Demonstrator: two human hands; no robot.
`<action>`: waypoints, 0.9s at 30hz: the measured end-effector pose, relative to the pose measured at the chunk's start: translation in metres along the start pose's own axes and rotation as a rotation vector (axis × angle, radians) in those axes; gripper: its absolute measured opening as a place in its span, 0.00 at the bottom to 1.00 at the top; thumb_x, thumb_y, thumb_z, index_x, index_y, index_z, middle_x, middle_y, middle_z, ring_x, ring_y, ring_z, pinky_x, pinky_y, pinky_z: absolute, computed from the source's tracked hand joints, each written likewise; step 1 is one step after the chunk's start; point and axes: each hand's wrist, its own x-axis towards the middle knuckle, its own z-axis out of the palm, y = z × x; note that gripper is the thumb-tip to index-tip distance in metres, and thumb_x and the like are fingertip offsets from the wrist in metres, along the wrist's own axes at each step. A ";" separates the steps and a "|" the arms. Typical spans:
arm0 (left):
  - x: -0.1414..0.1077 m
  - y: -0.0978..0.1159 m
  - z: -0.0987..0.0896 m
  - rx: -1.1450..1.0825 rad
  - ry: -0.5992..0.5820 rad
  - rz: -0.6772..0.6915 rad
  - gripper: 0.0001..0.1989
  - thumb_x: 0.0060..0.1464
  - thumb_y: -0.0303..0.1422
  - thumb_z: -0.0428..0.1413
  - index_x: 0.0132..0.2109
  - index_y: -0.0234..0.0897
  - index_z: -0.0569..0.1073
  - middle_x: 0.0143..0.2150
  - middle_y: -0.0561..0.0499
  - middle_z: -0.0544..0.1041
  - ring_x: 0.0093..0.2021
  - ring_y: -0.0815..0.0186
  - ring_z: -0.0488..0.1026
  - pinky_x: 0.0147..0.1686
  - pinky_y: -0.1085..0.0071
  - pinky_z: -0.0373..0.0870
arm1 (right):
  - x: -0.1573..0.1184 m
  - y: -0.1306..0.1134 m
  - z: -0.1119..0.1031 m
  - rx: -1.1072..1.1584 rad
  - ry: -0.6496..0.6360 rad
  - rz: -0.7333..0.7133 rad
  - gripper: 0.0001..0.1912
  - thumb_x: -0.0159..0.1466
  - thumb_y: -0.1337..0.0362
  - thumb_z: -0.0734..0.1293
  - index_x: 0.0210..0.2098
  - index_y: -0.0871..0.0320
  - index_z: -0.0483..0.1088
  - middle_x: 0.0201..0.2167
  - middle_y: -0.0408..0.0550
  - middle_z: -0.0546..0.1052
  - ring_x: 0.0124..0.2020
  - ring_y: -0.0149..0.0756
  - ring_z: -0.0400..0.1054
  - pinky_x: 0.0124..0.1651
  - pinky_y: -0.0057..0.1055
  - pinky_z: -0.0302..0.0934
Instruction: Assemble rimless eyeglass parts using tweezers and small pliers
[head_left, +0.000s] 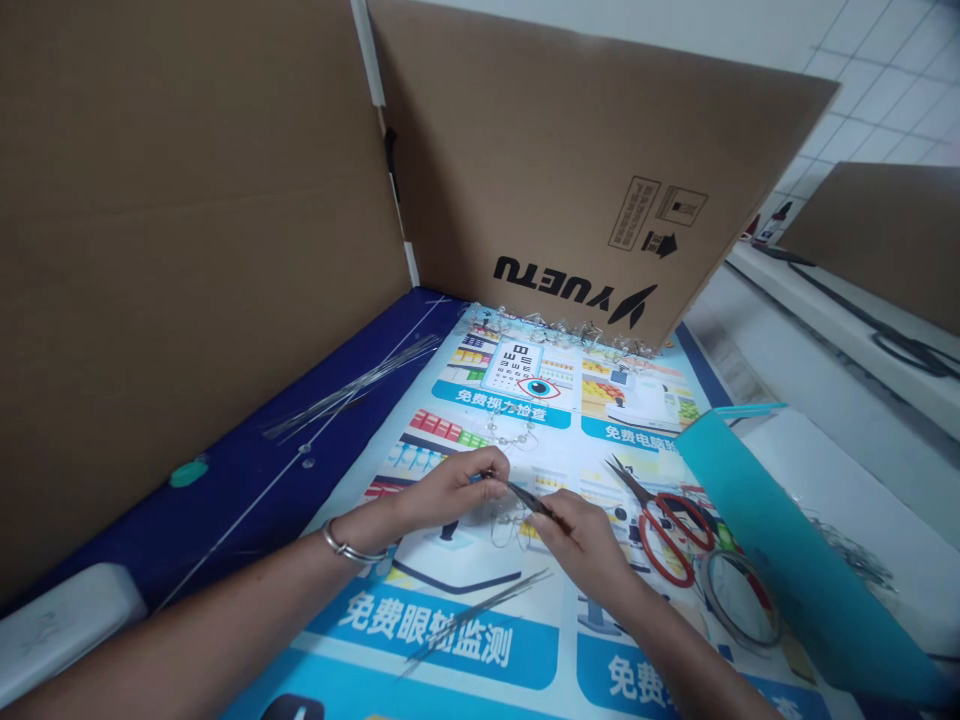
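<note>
Over the printed sheet, my left hand (461,488) is closed, its thumb and fingers pinching a thin wire piece whose grip end is hidden by the fingers. Thin wire loops (504,530) hang just under the fingers. My right hand (589,545) is wrapped round slim dark pliers (531,498), the narrow tip pointing left and meeting the left fingertips. Behind the hands lies a wire piece with clear beads (514,432). Straight cut wires (476,618) rest in front of them. Red-handled scissors (667,535) lie right of my right hand, beside a wire coil (739,600).
A teal-sided open box (795,570) with small wire pieces (855,555) stands at the right. Cardboard panels (600,150) rise behind and left. Beaded wire pieces (559,328) line the back panel's foot. More straight wires (356,385) lie left; a white object (71,620) sits lower left.
</note>
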 end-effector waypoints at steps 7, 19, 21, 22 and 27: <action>0.001 0.001 0.003 -0.062 0.035 -0.065 0.07 0.52 0.34 0.51 0.33 0.33 0.66 0.30 0.53 0.66 0.30 0.72 0.62 0.31 0.76 0.60 | 0.002 -0.001 0.002 0.227 -0.023 0.143 0.17 0.62 0.57 0.56 0.21 0.58 0.57 0.19 0.38 0.58 0.22 0.26 0.54 0.24 0.23 0.47; -0.003 0.001 0.008 -0.210 0.035 -0.074 0.10 0.55 0.37 0.48 0.37 0.34 0.65 0.28 0.54 0.65 0.27 0.74 0.62 0.27 0.77 0.60 | 0.001 0.005 0.003 0.194 0.036 0.144 0.14 0.62 0.57 0.57 0.24 0.58 0.59 0.21 0.39 0.60 0.24 0.27 0.55 0.25 0.24 0.48; -0.003 -0.001 0.009 -0.198 0.034 -0.067 0.10 0.56 0.37 0.47 0.38 0.34 0.65 0.27 0.54 0.66 0.27 0.73 0.63 0.27 0.77 0.60 | 0.000 0.006 0.004 0.179 0.050 0.129 0.13 0.62 0.58 0.57 0.25 0.58 0.60 0.22 0.39 0.61 0.24 0.28 0.56 0.26 0.24 0.49; -0.003 -0.002 0.009 -0.184 0.035 -0.062 0.10 0.56 0.37 0.47 0.38 0.34 0.65 0.27 0.54 0.66 0.27 0.73 0.63 0.27 0.76 0.61 | 0.000 0.006 0.005 0.177 0.057 0.121 0.13 0.62 0.58 0.57 0.25 0.58 0.60 0.22 0.40 0.62 0.25 0.28 0.57 0.26 0.24 0.49; 0.000 0.001 0.006 -0.060 0.090 0.035 0.09 0.55 0.34 0.48 0.37 0.33 0.68 0.34 0.49 0.70 0.34 0.69 0.66 0.36 0.73 0.63 | -0.001 0.007 0.008 0.165 0.096 0.073 0.12 0.62 0.58 0.57 0.27 0.58 0.62 0.24 0.41 0.63 0.26 0.28 0.58 0.28 0.25 0.51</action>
